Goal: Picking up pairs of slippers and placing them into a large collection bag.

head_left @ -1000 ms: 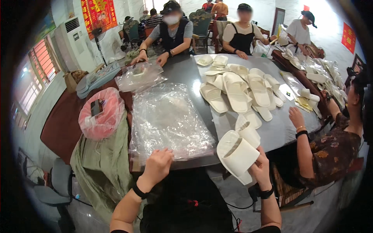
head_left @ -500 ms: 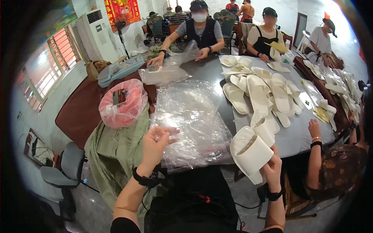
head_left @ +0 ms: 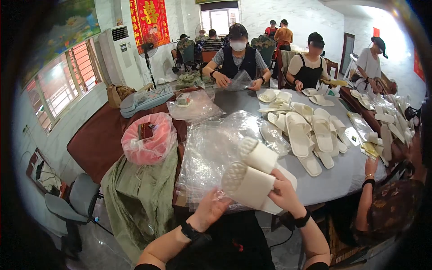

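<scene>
My right hand point(head_left: 287, 194) grips a pair of white open-toed slippers point(head_left: 249, 185) by their side edges, held above the near edge of the table. Their quilted insoles show past the wide straps. Just left of them, my left hand point(head_left: 209, 209) has its fingertips pinched on the edge of a clear plastic bag point(head_left: 221, 194), close to one slipper. Under and beyond the slippers lies a stack of clear plastic bags point(head_left: 202, 148), shiny and wrinkled. Whether the slipper ends are inside the bag I cannot tell.
Many white slippers point(head_left: 299, 134) are heaped on the grey table point(head_left: 315, 182) to the right. A pink plastic-lined bag point(head_left: 150, 148) and green cloth point(head_left: 139, 198) stand at left. Across the table a co-worker handles a clear bag point(head_left: 241, 81); another person's arm point(head_left: 365, 202) reaches in at right.
My right hand has brought the slippers left over the bags, and my left hand has moved right and nearer to them. The co-worker opposite has lifted a clear bag.
</scene>
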